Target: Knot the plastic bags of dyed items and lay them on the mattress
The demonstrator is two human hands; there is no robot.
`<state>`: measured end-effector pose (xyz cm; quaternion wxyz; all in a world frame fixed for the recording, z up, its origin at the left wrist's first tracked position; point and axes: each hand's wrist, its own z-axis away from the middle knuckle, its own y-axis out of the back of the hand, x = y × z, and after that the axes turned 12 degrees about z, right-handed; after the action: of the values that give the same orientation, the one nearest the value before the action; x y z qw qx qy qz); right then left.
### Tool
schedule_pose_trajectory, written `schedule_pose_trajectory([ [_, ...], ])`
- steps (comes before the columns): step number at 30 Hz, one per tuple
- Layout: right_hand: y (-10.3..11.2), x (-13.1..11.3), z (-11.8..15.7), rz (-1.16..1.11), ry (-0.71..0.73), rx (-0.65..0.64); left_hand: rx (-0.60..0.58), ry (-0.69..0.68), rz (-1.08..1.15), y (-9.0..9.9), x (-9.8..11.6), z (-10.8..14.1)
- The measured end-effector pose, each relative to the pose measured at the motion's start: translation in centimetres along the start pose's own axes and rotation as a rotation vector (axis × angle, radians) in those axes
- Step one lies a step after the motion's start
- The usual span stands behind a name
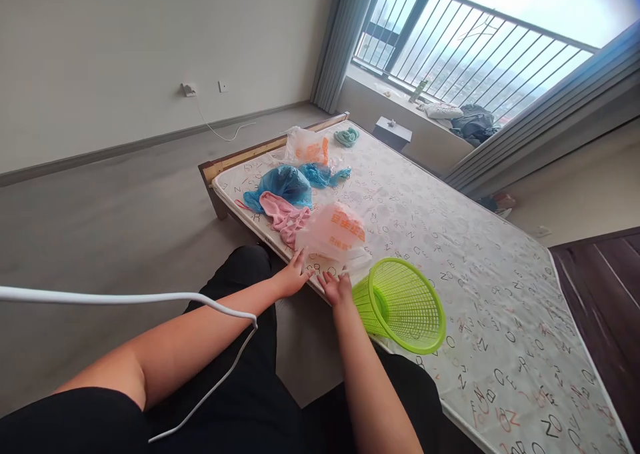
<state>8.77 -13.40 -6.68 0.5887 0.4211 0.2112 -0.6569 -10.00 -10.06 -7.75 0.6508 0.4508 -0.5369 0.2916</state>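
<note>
A clear plastic bag with orange print (337, 231) lies near the mattress edge, puffed up. My left hand (294, 276) is at its near left side, fingers spread, with nothing visibly gripped. My right hand (336, 287) is palm up just below the bag, fingers apart and holding nothing. Right beside it, a green mesh basket (370, 301) lies tipped over on the mattress, its opening facing right. A pink cloth (283, 214) touches the bag's left side. Behind the cloth is a blue plastic bag (285, 186).
The patterned mattress (480, 321) carries another blue bag (320, 174), a second printed clear bag (306, 147) and a green cloth bundle (347, 137). A small bedside table (393, 133) stands beyond. A white cable (125, 299) crosses the left foreground.
</note>
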Motion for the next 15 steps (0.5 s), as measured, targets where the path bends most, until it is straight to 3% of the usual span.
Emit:
schedule_pose_trajectory([
  [2,-0.3,3.0,2.4,-0.129,-0.15,-0.088,-0.012,0.047,0.051,-0.1,-1.1,-0.4],
  [4,-0.3,4.5,4.7,-0.202,-0.309,-0.16,0.016,0.103,0.112,0.0,-1.9,-1.1],
  [6,0.2,4.5,6.6,-0.292,-0.304,-0.173,0.087,0.172,0.187,0.1,-2.1,-1.8],
  [9,1.7,3.3,9.1,-0.41,-0.194,-0.096,0.166,0.225,0.281,0.3,-1.8,-2.6],
  [15,5.1,4.8,12.8,-0.679,-0.289,0.018,0.058,0.34,0.145,0.8,-0.2,-2.3],
])
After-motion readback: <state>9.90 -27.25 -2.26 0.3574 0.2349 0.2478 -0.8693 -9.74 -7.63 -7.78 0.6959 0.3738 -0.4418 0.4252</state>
